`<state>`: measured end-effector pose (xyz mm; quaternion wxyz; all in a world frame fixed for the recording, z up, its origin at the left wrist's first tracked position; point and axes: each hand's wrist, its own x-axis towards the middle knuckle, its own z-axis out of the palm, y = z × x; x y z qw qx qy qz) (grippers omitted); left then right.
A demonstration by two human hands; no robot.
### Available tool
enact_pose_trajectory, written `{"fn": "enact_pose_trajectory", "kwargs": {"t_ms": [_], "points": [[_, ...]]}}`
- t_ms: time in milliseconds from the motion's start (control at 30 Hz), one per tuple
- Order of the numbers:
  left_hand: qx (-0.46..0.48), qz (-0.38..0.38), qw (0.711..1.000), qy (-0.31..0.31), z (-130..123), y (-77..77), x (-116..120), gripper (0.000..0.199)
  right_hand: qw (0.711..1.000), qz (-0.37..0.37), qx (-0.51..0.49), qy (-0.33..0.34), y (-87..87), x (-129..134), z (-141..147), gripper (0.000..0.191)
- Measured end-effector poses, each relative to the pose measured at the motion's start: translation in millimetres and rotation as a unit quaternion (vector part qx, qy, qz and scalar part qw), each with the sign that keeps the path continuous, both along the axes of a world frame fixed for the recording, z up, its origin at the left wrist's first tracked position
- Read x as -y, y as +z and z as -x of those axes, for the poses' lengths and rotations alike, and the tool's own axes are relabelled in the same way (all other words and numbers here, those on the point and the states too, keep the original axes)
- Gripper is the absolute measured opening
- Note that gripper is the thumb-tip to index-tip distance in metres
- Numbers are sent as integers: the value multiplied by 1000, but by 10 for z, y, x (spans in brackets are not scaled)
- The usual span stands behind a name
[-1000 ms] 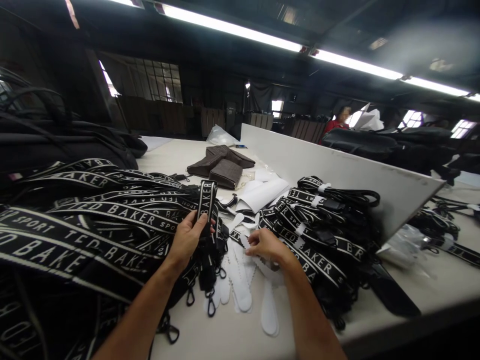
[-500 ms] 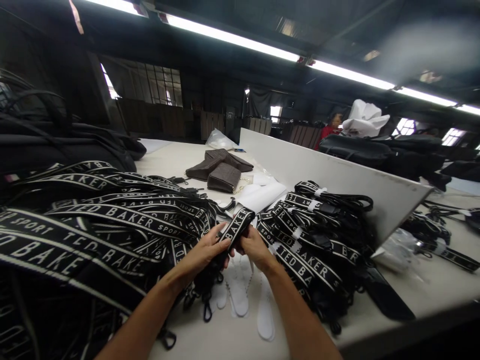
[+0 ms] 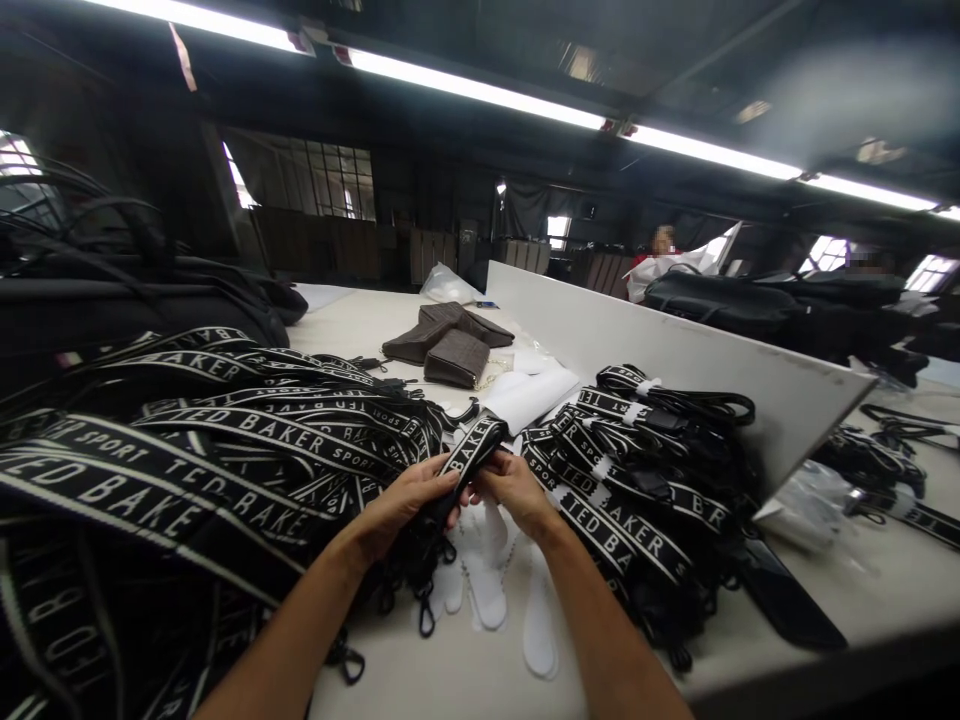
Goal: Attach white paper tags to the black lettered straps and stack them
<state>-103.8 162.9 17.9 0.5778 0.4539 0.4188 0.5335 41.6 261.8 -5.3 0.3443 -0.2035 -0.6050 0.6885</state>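
Note:
A folded black shoulder strap (image 3: 475, 449) with white lettering is held up between my hands at the middle of the table. My left hand (image 3: 420, 490) is closed round its near side, thumb on top. At the strap's right side, my right hand (image 3: 514, 490) has its fingers pinched against it; the fingertips are partly hidden. White paper strips (image 3: 489, 598) with rounded ends lie below my hands, and a metal-looking clip (image 3: 426, 612) hangs beneath the left one.
Loose lettered straps form a big pile (image 3: 247, 430) on the left. Bundled straps with white bands (image 3: 622, 520) are heaped on the right, before a white divider board (image 3: 637, 330). Brown quilted pouches (image 3: 456, 358) lie farther back. Beyond the board a person (image 3: 663, 241) is partly visible.
The whole view has shifted slightly to the right across the picture. My hands keep hold of the strap, with my right fingers moved a little along its edge. White material beyond the board has dropped lower.

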Motion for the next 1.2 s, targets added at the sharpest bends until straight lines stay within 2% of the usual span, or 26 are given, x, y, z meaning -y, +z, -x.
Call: {"fn": "enact_pose_trajectory", "kwargs": {"t_ms": [100,233,300,400,467,567,667,767,967,1100,1200], "points": [[1,1,1000,8,-49,-17,-3,45,998,-39,25,-42,-1,7,2,44],[6,-32,995,92,-62,-1,-12,48,979,-84,25,-186,-16,-90,-49,32],[9,-56,988,144,-60,32,-3,42,965,-82,17,-249,-29,-143,-66,31],[26,-68,980,184,-80,85,25,41,955,-35,-11,-295,-26,-164,-49,39],[32,-61,982,174,-111,100,39,39,955,38,-72,-284,-2,-128,-17,42],[30,-47,989,137,-156,76,30,37,952,153,-167,-207,46,-21,37,46],[30,-24,992,121,-151,16,-9,38,947,209,-207,-129,53,95,89,46],[18,11,994,110,-86,-35,-37,41,948,218,-221,-75,7,159,127,44],[33,9,997,69,-2,-44,-26,40,950,241,-196,-36,-43,142,128,43],[55,7,997,45,-78,-20,35,39,965,219,-141,-47,-41,167,119,45],[48,12,998,34,-182,2,104,37,973,194,-127,-11,-59,232,132,47]]}}
